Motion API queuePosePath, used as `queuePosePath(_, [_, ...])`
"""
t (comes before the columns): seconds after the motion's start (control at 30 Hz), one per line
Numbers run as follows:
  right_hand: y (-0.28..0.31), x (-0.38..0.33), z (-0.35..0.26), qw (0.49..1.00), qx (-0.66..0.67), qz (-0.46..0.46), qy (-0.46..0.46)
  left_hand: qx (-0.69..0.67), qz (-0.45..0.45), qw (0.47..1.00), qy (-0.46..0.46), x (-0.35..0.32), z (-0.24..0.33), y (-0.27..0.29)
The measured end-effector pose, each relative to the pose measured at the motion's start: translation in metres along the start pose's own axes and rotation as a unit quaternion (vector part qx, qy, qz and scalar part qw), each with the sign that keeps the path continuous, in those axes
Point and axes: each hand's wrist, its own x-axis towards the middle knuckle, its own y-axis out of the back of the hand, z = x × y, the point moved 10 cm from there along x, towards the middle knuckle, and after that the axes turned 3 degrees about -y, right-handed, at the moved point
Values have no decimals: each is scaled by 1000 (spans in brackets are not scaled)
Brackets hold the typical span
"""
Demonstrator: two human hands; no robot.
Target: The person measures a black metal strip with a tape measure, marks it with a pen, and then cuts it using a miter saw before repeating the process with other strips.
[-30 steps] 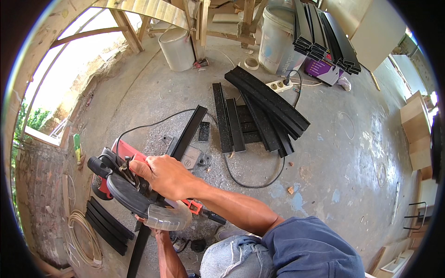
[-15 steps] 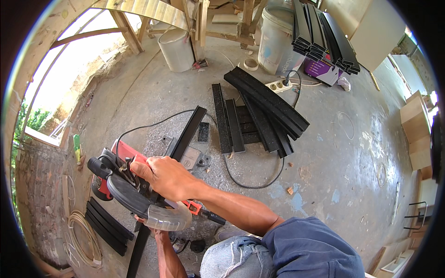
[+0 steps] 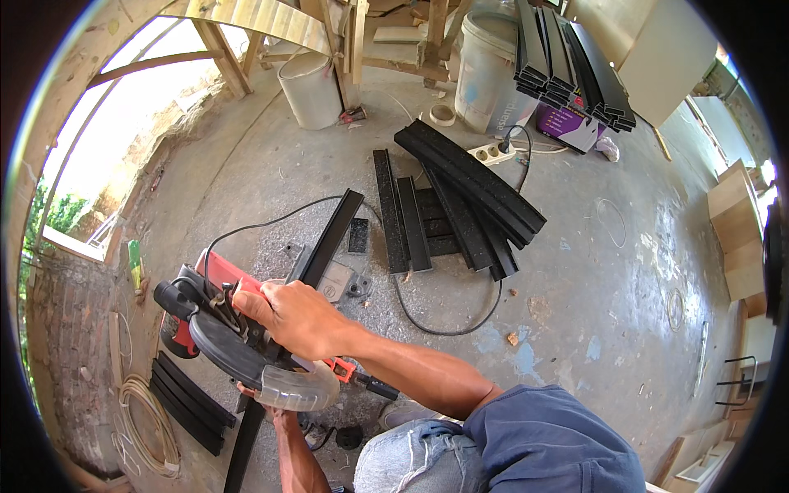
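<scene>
My right hand (image 3: 289,316) is closed round the red handle of a miter saw (image 3: 238,341), which has a black blade guard and a clear lower cover. Under the saw lies a long black channel profile (image 3: 333,234), running from the far side of the saw base (image 3: 335,281) down past its near side. My left hand (image 3: 278,413) is low beside the near stretch of that profile, with a few fingertips bent over it. The saw cover hides most of this hand. The blade itself cannot be seen.
Cut black profiles (image 3: 468,201) lie piled on the dusty floor ahead, near a power strip (image 3: 491,154) and cable. More profiles (image 3: 567,57) rest on a purple box (image 3: 567,127) beside a large bucket (image 3: 493,74). A coiled hose (image 3: 148,419) and black strips (image 3: 189,403) are at left.
The view has shifted very slightly. Both hands, the saw and the black profile keep their places.
</scene>
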Motion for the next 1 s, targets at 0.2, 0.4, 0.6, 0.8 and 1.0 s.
queuePosePath(0.2, [1, -2, 1, 1000, -8, 5, 2, -20, -1, 1000, 5, -1, -4, -3])
queuePosePath(0.4, [1, -3, 4, 1000, -7, 19, 12, -45, 3, 999, 15, -2, -9, -5])
queuePosePath(0.6, [3, -5, 4, 1000, -6, 20, 15, -86, 1, 996, 30, -1, -13, -7])
queuePosePath(0.8, [2, -6, 6, 999, -7, 26, 24, -259, -11, 963, 73, 1, -15, -16])
queuePosePath(1.0, [3, -7, 7, 999, -2, 25, 22, -535, 25, 813, 231, -6, -35, -32])
